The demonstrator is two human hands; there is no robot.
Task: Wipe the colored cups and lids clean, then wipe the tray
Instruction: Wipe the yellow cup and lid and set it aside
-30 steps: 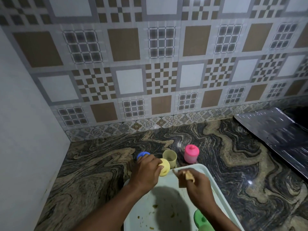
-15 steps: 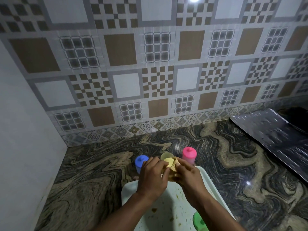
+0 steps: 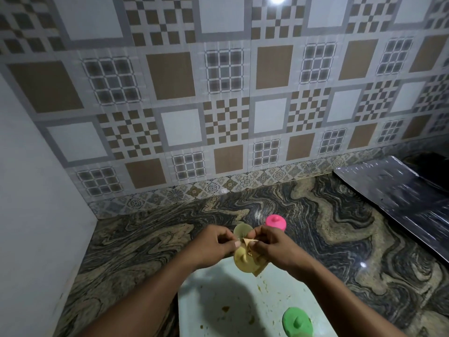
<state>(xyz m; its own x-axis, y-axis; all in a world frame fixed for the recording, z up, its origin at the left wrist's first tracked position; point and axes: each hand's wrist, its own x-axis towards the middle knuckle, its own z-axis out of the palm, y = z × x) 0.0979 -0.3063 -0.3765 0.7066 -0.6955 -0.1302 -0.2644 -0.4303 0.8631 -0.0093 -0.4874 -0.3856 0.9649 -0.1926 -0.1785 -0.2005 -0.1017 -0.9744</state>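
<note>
My left hand (image 3: pixel 213 246) grips a yellow lid (image 3: pixel 244 261) above the far edge of the pale tray (image 3: pixel 243 307). My right hand (image 3: pixel 274 244) pinches a brownish cloth (image 3: pixel 255 251) against that lid. Just behind my hands stands an open yellow cup (image 3: pixel 241 231) on the counter, and a pink cup with its lid on (image 3: pixel 275 222) stands to its right. A green lidded cup (image 3: pixel 297 323) sits in the tray at the near right. The tray floor carries brown food stains. The blue cup is hidden behind my left hand.
The marbled dark counter (image 3: pixel 340 239) runs left to a plain wall and back to a patterned tile wall. A shiny dark metal sheet (image 3: pixel 401 190) lies at the far right of the counter.
Both hands came together over the tray's far edge and moved slightly nearer; the cloth now presses on the yellow lid. The blue cup has gone out of sight behind my left hand.
</note>
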